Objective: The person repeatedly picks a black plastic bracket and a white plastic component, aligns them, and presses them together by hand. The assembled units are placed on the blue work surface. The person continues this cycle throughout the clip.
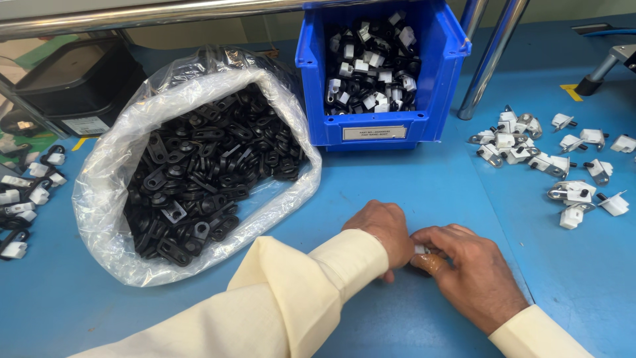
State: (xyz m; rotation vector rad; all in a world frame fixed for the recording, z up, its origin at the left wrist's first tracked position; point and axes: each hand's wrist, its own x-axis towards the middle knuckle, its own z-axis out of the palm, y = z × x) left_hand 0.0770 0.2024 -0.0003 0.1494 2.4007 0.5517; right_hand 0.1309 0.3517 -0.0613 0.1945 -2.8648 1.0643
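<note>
Head view, 1 frame only. Low centre of the frame: left hand [383,229] and right hand [467,272] brought together just above the blue counter [411,179], knuckles almost touching. Between them a small white part [419,249], pinched by the right fingers [432,260] from below and pressed on by the left fingers, curled tight; most of the part hidden by both hands, so shape hard to tell. Held low and close, likely for steadiness while 2 small pieces meet. Cream sleeves [311,285] on both arms.

Left of centre: a clear plastic bag [106,172], mouth rolled open and tipped toward the hands, full of black plastic clips [205,166]; open that way for easy reach, by the look of it. Top centre: a blue bin [444,59] holding mixed black-and-white pieces [371,63], standing just behind the bag's right edge. Right side of the frame: loose white and metal parts [550,159] scattered on the counter, well apart from the hands yet within arm's range. Far left edge: more white-and-black pieces [26,199] in a loose row. Upper left: a black tray [79,86] behind the bag.
</note>
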